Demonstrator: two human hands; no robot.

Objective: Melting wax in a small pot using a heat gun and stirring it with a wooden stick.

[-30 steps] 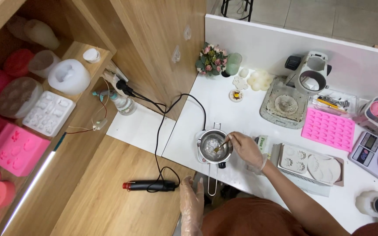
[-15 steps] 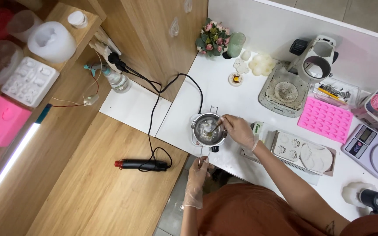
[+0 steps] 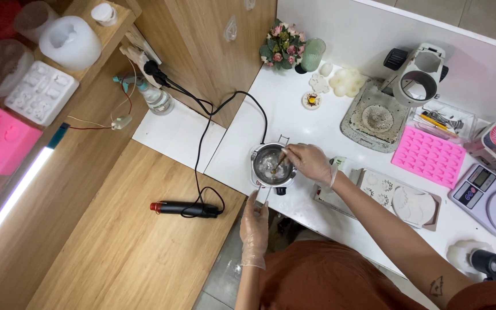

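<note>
A small metal melting pot (image 3: 271,166) is seen just left of the frame's centre, near the front edge of a white table (image 3: 317,129); pale melted material is held inside it, and its wire handle (image 3: 261,198) is pointed toward the lower edge of the frame. A thin stirring stick (image 3: 282,156) is dipped into the pot and is pinched by the curled fingers of the gloved right hand (image 3: 310,163), just right of the pot; the handle is gripped by the closed, gloved left hand (image 3: 255,227) below it. A black cord (image 3: 202,143) is run from the pot's base toward the upper left. A black heat tool (image 3: 183,209) is laid on the wooden surface to the left; a pink mould (image 3: 429,156) and a digital scale (image 3: 488,198) are placed at the right.
</note>
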